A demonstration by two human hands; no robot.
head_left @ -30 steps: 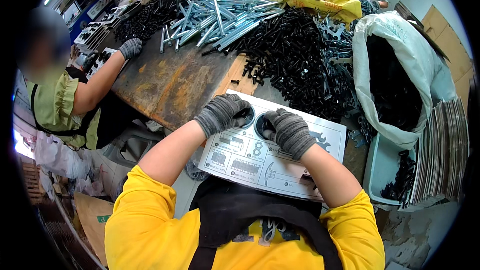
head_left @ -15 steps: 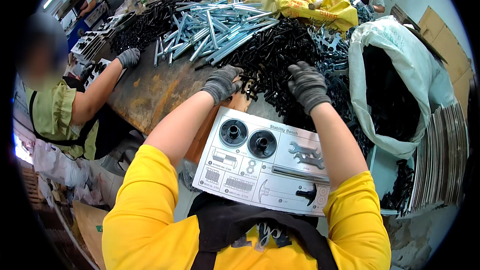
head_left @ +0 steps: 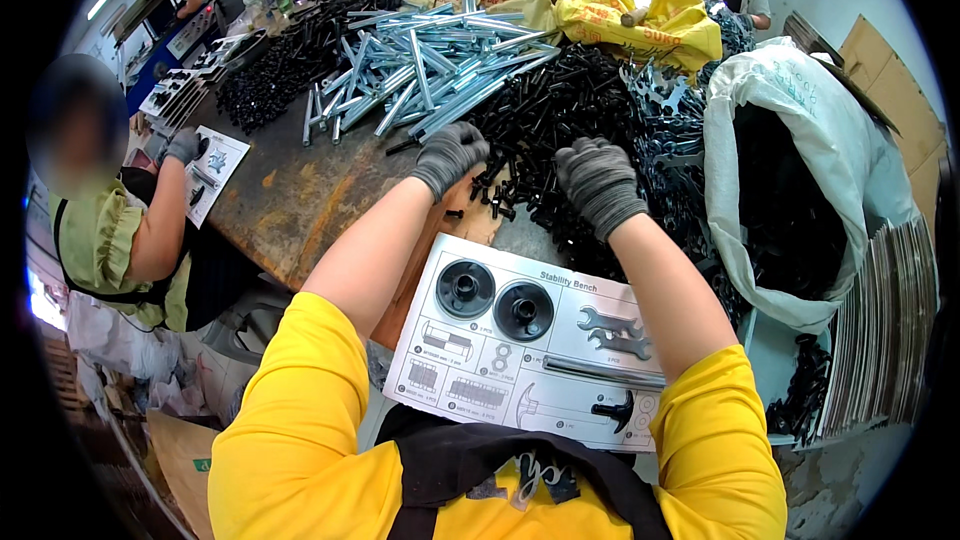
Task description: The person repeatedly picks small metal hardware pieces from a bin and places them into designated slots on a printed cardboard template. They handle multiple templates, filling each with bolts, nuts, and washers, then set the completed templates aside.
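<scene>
Both my hands wear grey knit gloves. My left hand (head_left: 450,158) is at the near left edge of a heap of black bolts (head_left: 540,110), fingers curled together. My right hand (head_left: 602,185) rests over the heap's near side with bent fingers; whatever is under its fingertips is hidden. Several loose bolts (head_left: 496,202) lie between the hands. Closer to me is a white printed parts card (head_left: 470,345). On it sit two black round discs (head_left: 465,288), two open-end wrenches (head_left: 612,330), a metal tube (head_left: 600,371) and a black T-shaped handle (head_left: 613,410).
Silvery metal tubes (head_left: 420,70) are heaped beyond my left hand. Wrenches (head_left: 665,110) lie right of the bolts, beside a white sack (head_left: 735,230) of black parts. Stacked cards (head_left: 870,330) stand at far right. A co-worker's gloved hand (head_left: 184,146) is by another card (head_left: 215,175) at left.
My right hand has shifted slightly left and down over the bolts, its fingers more curled. My left hand has barely moved. The co-worker's hand has drawn back from the black parts to a card.
</scene>
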